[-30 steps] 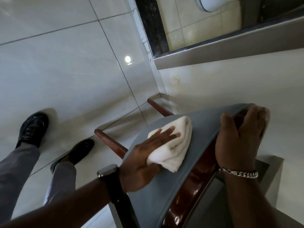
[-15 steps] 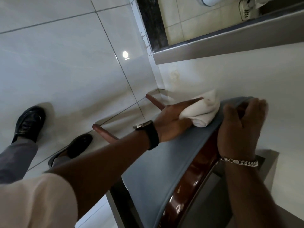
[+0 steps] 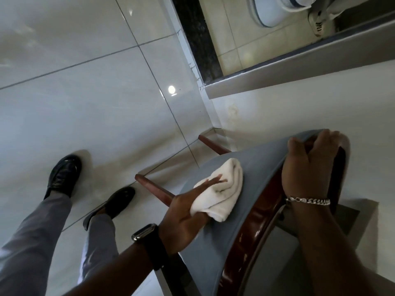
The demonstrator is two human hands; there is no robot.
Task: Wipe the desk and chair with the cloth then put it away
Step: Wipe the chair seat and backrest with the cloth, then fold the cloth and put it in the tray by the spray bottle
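A chair with a grey padded back (image 3: 254,167) and a glossy red-brown wooden frame (image 3: 245,248) fills the lower right. A folded white cloth (image 3: 224,195) lies flat against the grey back. My left hand (image 3: 183,214) presses on the cloth, fingers spread over it and thumb under its lower edge. My right hand (image 3: 310,167) grips the top edge of the chair back at the far end, fingers curled over it. The desk is not in view.
Two wooden chair legs (image 3: 154,189) slant over the glossy tiled floor. My two black shoes (image 3: 64,176) stand to the left. A white wall (image 3: 299,110) runs close behind the chair, with a doorway and a white bowl-shaped fixture (image 3: 273,9) above.
My left hand has slid the cloth back down the grey chair back from its far top edge toward the middle. My right hand has kept its hold on the top edge.
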